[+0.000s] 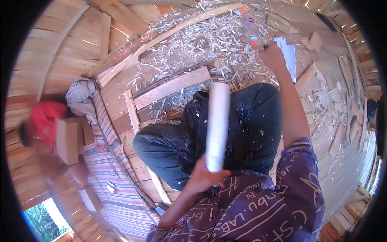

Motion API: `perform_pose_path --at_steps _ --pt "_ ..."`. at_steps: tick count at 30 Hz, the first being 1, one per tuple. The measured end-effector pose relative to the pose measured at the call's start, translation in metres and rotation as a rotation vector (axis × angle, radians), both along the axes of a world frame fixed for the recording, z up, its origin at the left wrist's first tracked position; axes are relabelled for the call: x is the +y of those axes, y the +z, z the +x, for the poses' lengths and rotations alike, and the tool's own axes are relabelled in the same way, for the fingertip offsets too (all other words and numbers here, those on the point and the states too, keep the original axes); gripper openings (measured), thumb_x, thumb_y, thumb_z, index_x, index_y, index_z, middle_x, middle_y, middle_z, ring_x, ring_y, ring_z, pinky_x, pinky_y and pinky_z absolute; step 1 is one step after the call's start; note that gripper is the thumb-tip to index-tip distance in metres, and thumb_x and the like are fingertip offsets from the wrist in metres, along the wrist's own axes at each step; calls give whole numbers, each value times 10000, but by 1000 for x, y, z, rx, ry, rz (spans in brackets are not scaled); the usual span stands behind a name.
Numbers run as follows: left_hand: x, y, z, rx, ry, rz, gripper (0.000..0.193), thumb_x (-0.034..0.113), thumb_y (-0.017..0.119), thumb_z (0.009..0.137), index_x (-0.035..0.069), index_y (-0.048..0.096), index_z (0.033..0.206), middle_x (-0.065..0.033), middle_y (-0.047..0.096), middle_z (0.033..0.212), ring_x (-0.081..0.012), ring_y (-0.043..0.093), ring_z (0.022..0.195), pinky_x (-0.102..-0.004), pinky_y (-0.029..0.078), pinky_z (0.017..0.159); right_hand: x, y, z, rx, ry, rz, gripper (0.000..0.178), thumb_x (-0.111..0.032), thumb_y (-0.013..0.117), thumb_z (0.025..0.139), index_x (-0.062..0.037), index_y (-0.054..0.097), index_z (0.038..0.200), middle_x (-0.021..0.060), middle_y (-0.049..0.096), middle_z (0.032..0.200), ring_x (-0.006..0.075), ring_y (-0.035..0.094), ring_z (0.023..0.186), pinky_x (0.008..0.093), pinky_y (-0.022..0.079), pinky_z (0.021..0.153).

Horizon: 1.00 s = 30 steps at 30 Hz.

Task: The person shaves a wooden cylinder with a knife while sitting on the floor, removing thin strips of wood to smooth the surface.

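Head view: the left hand (pixel 204 176) is closed about the bottom end of a pale roll (pixel 218 121), thumb across its near side and the other fingers mostly hidden behind, so how firmly they wrap cannot be told. The roll stands up from that grip, over the lap and between the knees, leaning slightly, its far end free. Its sheen suggests a smooth, rather slippery skin; it looks stiff along its length and of middling weight, though whether it is solid or hollow does not show. Held only at one end, it would likely feel top-heavy and want to tip, so a second hold near the middle or upper part should steady it, with the palm well round the curve; the ends seem likeliest to dent. Farther out, the right hand (pixel 272 55) is at arm's length, its fingers bent near a small dark item (pixel 265 46), and whether they grip it is unclear. Close by lie a clear bottle (pixel 249 29) and a white sheet (pixel 287 56). Beyond the knees, shavings (pixel 193 38) litter the floor around a plank (pixel 173 88); at left, a person in red (pixel 47 117) is beside a box (pixel 67 141).
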<state>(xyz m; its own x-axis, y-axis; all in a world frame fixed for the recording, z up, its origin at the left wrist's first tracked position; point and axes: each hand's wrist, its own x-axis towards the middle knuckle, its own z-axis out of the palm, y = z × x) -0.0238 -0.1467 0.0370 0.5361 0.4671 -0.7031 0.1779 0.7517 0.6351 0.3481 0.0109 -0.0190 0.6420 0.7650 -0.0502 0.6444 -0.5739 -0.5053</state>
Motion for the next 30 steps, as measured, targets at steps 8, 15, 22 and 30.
perform_pose_path --at_steps 8,15,22,30 --pt "57 -8 -14 -337 72 -89 363 4 722 709 7 451 950 -126 571 639 -204 603 502 -369 560 489 -110 1 -112 316 181 160 216 -206 653 692 -14 663 791 206 614 661 359 631 657 408 506 632" --pt "37 -14 9 -445 -29 -179 318 -37 710 733 0 495 965 -84 577 632 -159 585 484 -308 509 432 -113 33 -131 111 507 144 157 -184 710 591 -92 639 697 106 626 645 311 631 648 404 505 607" --pt "30 4 19 -341 46 -87 221 -49 680 748 -24 499 874 -103 563 607 -188 582 453 -332 511 413 -56 17 -86 -112 332 110 164 -206 702 610 -81 646 700 128 638 690 330 631 696 426 506 640" --pt "44 5 18 -251 145 -2 320 -66 646 747 2 436 977 -94 551 616 -183 573 450 -336 517 404 -26 -16 -106 -17 286 156 180 -211 677 639 -48 654 712 155 635 699 347 626 699 434 504 645"
